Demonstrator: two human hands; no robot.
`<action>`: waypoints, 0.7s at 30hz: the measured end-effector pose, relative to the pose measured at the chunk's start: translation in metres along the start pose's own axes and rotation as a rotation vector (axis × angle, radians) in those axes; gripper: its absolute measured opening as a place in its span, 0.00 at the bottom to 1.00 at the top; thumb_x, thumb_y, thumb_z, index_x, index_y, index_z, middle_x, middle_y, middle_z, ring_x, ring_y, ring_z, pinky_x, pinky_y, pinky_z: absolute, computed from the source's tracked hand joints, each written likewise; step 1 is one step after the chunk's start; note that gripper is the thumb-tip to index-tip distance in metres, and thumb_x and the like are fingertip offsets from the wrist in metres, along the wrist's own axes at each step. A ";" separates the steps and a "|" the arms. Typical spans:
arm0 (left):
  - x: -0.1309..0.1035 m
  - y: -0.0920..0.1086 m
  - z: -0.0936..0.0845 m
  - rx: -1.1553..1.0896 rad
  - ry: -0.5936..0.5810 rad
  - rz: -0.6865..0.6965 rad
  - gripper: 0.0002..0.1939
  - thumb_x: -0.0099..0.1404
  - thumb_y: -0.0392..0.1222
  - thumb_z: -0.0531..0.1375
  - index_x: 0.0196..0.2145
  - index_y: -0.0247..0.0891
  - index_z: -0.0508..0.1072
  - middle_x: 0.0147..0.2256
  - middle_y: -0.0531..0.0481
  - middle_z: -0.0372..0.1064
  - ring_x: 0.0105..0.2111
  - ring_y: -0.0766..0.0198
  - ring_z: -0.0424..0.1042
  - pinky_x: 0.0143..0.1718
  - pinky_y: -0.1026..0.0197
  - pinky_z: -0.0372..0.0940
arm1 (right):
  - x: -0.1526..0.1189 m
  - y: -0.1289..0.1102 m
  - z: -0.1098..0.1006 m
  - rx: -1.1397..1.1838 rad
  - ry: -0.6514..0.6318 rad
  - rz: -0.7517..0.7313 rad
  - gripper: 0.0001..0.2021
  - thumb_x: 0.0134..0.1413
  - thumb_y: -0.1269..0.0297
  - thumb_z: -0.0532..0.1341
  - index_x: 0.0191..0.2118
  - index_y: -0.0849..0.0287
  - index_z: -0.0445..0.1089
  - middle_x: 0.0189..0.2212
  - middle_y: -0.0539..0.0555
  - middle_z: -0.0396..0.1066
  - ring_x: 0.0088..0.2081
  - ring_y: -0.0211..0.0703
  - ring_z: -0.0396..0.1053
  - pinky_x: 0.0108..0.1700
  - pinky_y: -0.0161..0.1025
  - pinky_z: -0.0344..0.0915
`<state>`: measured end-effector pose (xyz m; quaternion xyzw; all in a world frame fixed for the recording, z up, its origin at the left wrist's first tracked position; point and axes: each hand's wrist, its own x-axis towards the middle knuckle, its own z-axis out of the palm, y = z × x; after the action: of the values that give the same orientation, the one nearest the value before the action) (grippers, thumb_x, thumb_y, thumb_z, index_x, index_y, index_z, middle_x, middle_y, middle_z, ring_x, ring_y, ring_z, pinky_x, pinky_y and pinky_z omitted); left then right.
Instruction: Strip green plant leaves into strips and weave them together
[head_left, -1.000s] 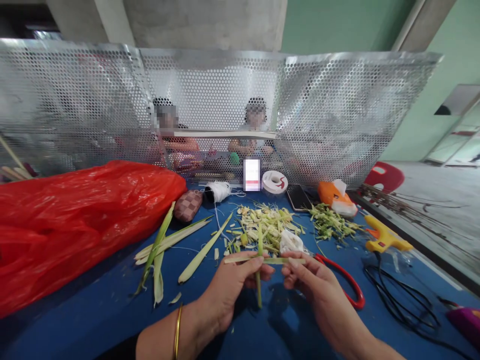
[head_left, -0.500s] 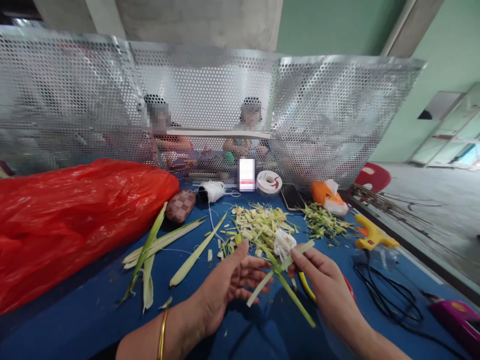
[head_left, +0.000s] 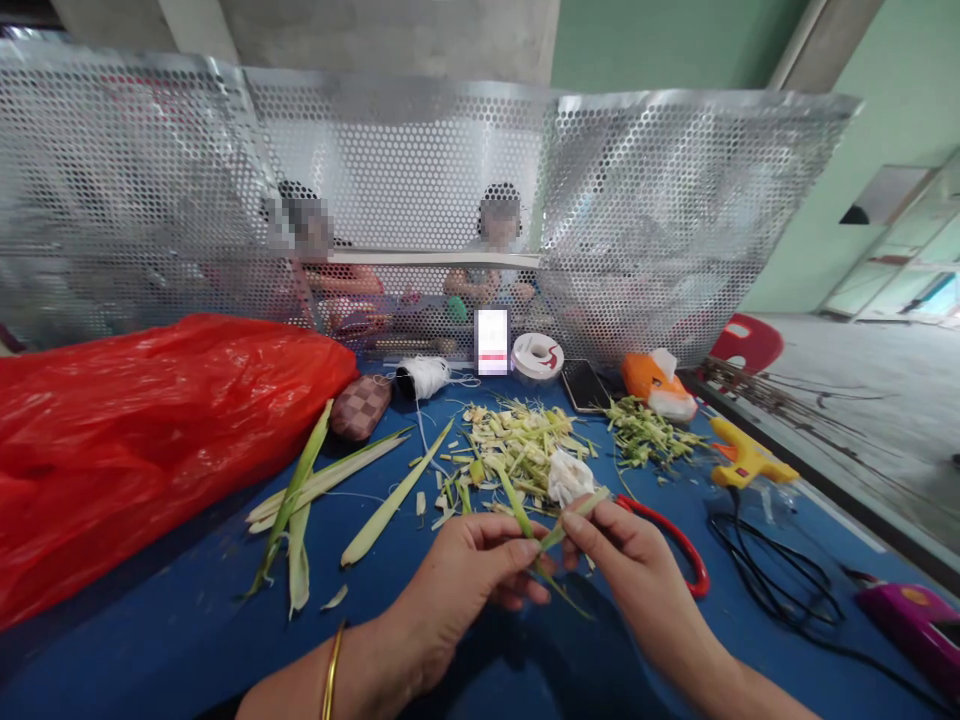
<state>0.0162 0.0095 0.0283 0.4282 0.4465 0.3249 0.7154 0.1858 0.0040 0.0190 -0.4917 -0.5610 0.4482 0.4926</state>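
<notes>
Both hands meet over the blue table (head_left: 420,665) on a small piece of crossed green corn husk strips (head_left: 511,497). My left hand (head_left: 480,570), a gold bangle at its wrist, pinches the crossing between thumb and fingers. My right hand (head_left: 626,565) pinches the pale strip that points up to the right. One thin strip hangs down below the fingers; the crossing itself is partly hidden by the left thumb. Just beyond the hands lie a crumpled white tissue (head_left: 568,477) and a heap of husk scraps (head_left: 517,435). A red loop handle (head_left: 686,550) shows beside my right hand.
Long husk leaves (head_left: 394,500) and a red plastic bag (head_left: 165,430) are at left. Behind stand white string (head_left: 427,377), a ribbon spool (head_left: 538,355) and a phone (head_left: 586,386). At right lie a yellow glue gun (head_left: 750,458) and its black cable (head_left: 780,590). A perforated sheet (head_left: 420,160) screens two people.
My left hand has closed from loosely spread fingers onto the husk crossing. The husk piece has turned and sits between both hands. More of the red handle shows.
</notes>
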 end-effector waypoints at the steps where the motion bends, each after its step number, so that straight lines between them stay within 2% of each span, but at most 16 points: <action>1: 0.000 0.000 0.000 -0.017 -0.006 -0.005 0.14 0.55 0.45 0.65 0.36 0.32 0.77 0.31 0.45 0.76 0.24 0.68 0.72 0.26 0.67 0.60 | 0.000 0.000 -0.001 -0.004 0.002 0.001 0.18 0.53 0.51 0.62 0.21 0.59 0.68 0.19 0.51 0.67 0.26 0.41 0.64 0.32 0.37 0.62; 4: 0.000 0.001 -0.002 -0.117 -0.001 -0.025 0.12 0.55 0.44 0.66 0.34 0.33 0.75 0.29 0.46 0.76 0.18 0.73 0.67 0.23 0.68 0.59 | 0.004 -0.001 -0.004 0.018 0.044 0.003 0.18 0.54 0.51 0.61 0.22 0.59 0.68 0.21 0.51 0.67 0.27 0.41 0.64 0.33 0.37 0.62; 7: 0.001 0.002 -0.004 -0.221 0.014 -0.011 0.11 0.56 0.43 0.66 0.34 0.33 0.74 0.27 0.49 0.75 0.15 0.77 0.62 0.20 0.70 0.54 | 0.007 -0.002 -0.006 0.070 0.074 -0.017 0.13 0.55 0.54 0.60 0.29 0.58 0.72 0.26 0.51 0.71 0.32 0.43 0.67 0.38 0.38 0.63; 11: 0.003 0.001 -0.006 -0.268 -0.030 0.015 0.10 0.56 0.42 0.66 0.32 0.33 0.74 0.25 0.52 0.73 0.13 0.79 0.58 0.19 0.71 0.51 | 0.006 -0.005 -0.006 -0.007 -0.100 -0.128 0.07 0.54 0.61 0.62 0.35 0.56 0.77 0.35 0.53 0.74 0.39 0.45 0.70 0.46 0.41 0.63; 14: 0.004 -0.001 -0.005 -0.257 -0.049 0.021 0.10 0.57 0.43 0.66 0.32 0.33 0.74 0.24 0.53 0.72 0.13 0.79 0.56 0.18 0.70 0.50 | 0.003 -0.004 -0.003 -0.051 -0.194 -0.156 0.06 0.54 0.63 0.62 0.32 0.56 0.77 0.33 0.52 0.74 0.38 0.45 0.70 0.45 0.40 0.63; 18: 0.004 -0.006 -0.005 -0.224 -0.073 0.017 0.12 0.57 0.46 0.65 0.34 0.33 0.74 0.25 0.51 0.73 0.12 0.79 0.56 0.17 0.70 0.48 | -0.001 -0.002 0.001 -0.059 -0.171 -0.122 0.10 0.53 0.65 0.62 0.23 0.57 0.74 0.26 0.50 0.71 0.33 0.42 0.69 0.40 0.37 0.64; 21: 0.005 -0.008 -0.004 -0.212 -0.082 0.021 0.13 0.58 0.46 0.65 0.35 0.33 0.74 0.25 0.50 0.73 0.11 0.79 0.56 0.17 0.70 0.49 | -0.003 0.000 0.005 -0.009 -0.151 -0.056 0.09 0.51 0.65 0.63 0.23 0.58 0.74 0.24 0.49 0.71 0.30 0.40 0.67 0.38 0.36 0.63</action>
<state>0.0152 0.0113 0.0180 0.3676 0.3754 0.3598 0.7710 0.1812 0.0010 0.0183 -0.4429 -0.6119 0.4675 0.4592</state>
